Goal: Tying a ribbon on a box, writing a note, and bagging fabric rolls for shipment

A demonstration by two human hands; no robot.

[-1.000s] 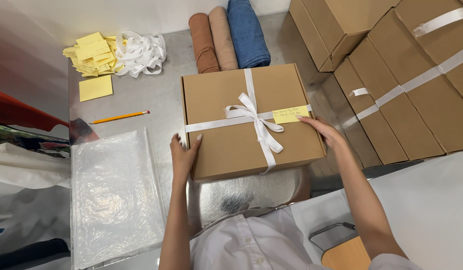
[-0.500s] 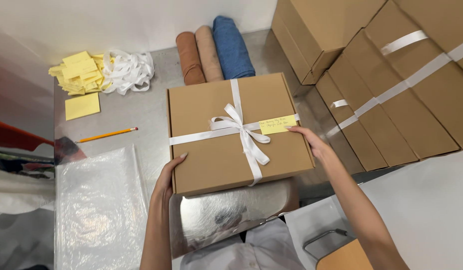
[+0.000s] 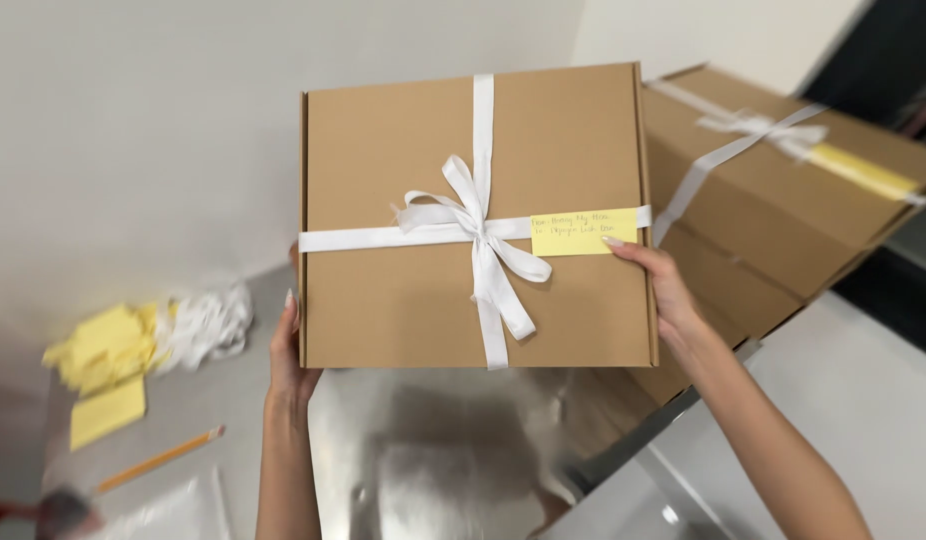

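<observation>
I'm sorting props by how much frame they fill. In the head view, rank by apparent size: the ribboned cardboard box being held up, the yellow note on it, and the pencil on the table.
1. Cardboard box, by far the largest, though it is also nearest the camera.
2 and 3. Yellow note and pencil: too alike to rank, the note wider, the pencil longer.

1. I am seeing a shiny metal surface (image 3: 433,450) lying below.
2. Yellow notes (image 3: 103,365), white ribbon (image 3: 205,325), a pencil (image 3: 158,460) and a clear plastic sheet (image 3: 168,510) are lying on it at left.
</observation>
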